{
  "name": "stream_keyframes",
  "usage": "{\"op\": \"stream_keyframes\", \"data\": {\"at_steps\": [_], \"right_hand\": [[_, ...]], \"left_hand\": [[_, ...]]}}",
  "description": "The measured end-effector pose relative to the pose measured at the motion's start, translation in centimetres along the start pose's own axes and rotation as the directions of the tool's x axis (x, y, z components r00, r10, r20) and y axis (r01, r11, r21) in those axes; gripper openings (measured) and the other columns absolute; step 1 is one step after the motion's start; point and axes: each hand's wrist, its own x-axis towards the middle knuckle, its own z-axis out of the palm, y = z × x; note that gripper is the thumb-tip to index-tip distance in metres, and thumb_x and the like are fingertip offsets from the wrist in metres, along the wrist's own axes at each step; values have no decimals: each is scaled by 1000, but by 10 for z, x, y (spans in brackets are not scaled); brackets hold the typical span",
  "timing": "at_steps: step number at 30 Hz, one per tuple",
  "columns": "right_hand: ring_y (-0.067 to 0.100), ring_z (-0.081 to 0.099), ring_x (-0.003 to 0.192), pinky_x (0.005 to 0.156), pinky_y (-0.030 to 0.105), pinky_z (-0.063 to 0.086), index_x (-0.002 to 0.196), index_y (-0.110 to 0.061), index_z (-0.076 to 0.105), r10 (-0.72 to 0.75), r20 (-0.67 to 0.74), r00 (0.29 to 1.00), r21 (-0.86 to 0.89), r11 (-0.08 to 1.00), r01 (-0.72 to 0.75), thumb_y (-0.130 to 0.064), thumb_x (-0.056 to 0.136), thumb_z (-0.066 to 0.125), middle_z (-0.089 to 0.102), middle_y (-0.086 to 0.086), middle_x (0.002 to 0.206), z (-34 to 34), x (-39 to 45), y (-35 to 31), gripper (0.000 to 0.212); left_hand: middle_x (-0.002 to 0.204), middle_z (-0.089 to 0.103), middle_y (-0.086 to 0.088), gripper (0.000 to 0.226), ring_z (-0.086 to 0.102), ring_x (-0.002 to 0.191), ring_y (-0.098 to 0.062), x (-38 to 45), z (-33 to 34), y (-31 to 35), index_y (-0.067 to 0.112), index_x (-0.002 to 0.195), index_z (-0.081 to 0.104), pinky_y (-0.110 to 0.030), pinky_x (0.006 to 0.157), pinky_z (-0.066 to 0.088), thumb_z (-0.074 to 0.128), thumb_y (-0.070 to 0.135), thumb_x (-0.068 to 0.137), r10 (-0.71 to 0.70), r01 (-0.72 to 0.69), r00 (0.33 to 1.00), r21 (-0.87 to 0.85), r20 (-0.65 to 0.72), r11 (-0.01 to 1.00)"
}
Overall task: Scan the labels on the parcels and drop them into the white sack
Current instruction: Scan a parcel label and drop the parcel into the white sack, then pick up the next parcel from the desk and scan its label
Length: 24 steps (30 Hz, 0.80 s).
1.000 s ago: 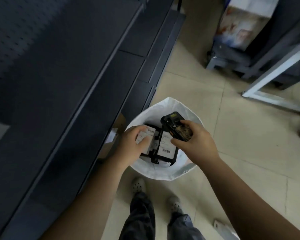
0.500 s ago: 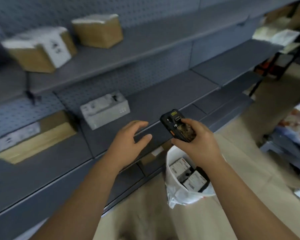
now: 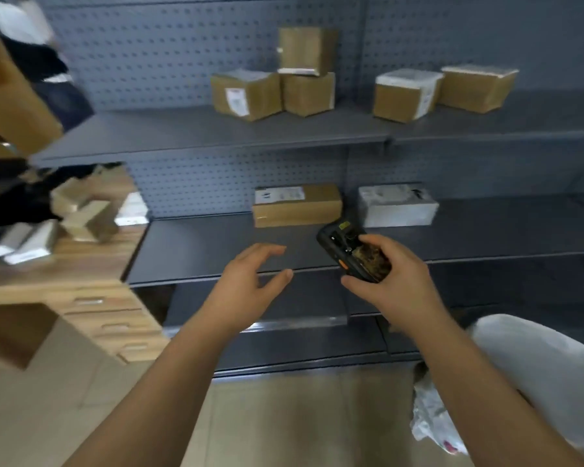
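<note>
Left hand: our grip released, fingers spread, empty | right hand: grip grasped the scanner | brown parcel lay on middle shelf | white sack stood on floor, lower right

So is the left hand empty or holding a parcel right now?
Empty. The left hand is open in mid-air before the middle shelf, touching nothing; the right hand grips the scanner.

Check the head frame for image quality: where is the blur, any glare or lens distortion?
Head view: heavy motion blur at the left edge, smearing the wooden desk and the clutter on it; the scanner and brown parcel are soft but readable. Wide-angle bending curves the shelf edge. Light is dim and flat, no hard glare; the white sack is bright, nearly washed out.
</note>
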Motion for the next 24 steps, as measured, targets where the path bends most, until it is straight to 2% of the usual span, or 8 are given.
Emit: {"op": "stream_keyframes", "data": {"at_steps": [4, 9, 14, 18, 19, 21, 22, 24], "right_hand": [[7, 59, 108, 98, 33, 50, 126, -39, 58, -134, 125, 983, 47, 991, 129, -36, 68, 88, 60, -14, 120, 99, -9, -89, 66], [8, 56, 106, 92, 32, 49, 127, -40, 56, -308, 279, 910, 110, 951, 288, -37, 71, 85, 57, -16, 118, 205, -10, -197, 64], [11, 54, 107, 92, 36, 51, 127, -39, 56, -451, 406, 795, 196, 893, 406, -39, 70, 85, 55, -13, 115, 310, -8, -283, 64], [11, 56, 104, 88, 33, 51, 126, -37, 58, -553, 468, 689, 293, 833, 469, -39, 69, 86, 57, -15, 111, 401, -9, -336, 64], [10, 56, 102, 86, 28, 50, 125, -37, 58, -579, 474, 663, 319, 815, 483, -38, 69, 87, 57, -18, 106, 425, -9, -350, 63], [6, 56, 98, 80, 19, 46, 123, -35, 60, -631, 470, 617, 376, 775, 507, -37, 68, 88, 55, -23, 100, 472, -7, -379, 61], [7, 57, 98, 80, 20, 46, 122, -34, 61, -654, 466, 596, 407, 756, 512, -36, 68, 88, 56, -22, 100, 494, -6, -394, 61], [11, 59, 102, 87, 29, 50, 123, -34, 61, -675, 484, 557, 453, 738, 501, -39, 67, 87, 59, -17, 105, 533, -2, -428, 61]], "left_hand": [[118, 56, 16, 35, 54, 109, -6, -74, -106, -67, 22, 125, 62, -24, 98, 42, 68, 29, 91, -139, 146, 976, 33, -169, 989], [122, 57, 19, 35, 47, 109, 6, -152, -214, -126, 30, 127, 59, -23, 97, 41, 66, 32, 92, -249, 298, 893, 80, -375, 951], [124, 55, 21, 41, 49, 113, 5, -217, -287, -178, 29, 130, 57, -20, 99, 41, 63, 41, 91, -373, 464, 758, 41, -535, 885], [119, 51, 23, 39, 46, 98, 9, -256, -337, -220, 30, 130, 56, 0, 81, 34, 64, 37, 92, -478, 598, 627, -13, -616, 801], [121, 53, 22, 39, 47, 101, 7, -264, -350, -233, 30, 130, 56, -1, 84, 35, 64, 37, 92, -496, 623, 599, -23, -629, 782], [125, 56, 18, 39, 50, 113, 0, -277, -381, -258, 31, 129, 57, -20, 99, 42, 63, 39, 92, -512, 662, 544, -35, -665, 749], [124, 56, 18, 38, 50, 116, -1, -282, -398, -268, 31, 129, 57, -27, 102, 43, 63, 39, 92, -511, 676, 514, -40, -689, 735], [120, 54, 21, 39, 49, 114, -1, -288, -433, -285, 29, 130, 57, -29, 102, 43, 63, 37, 92, -520, 715, 452, -55, -725, 697]]}}
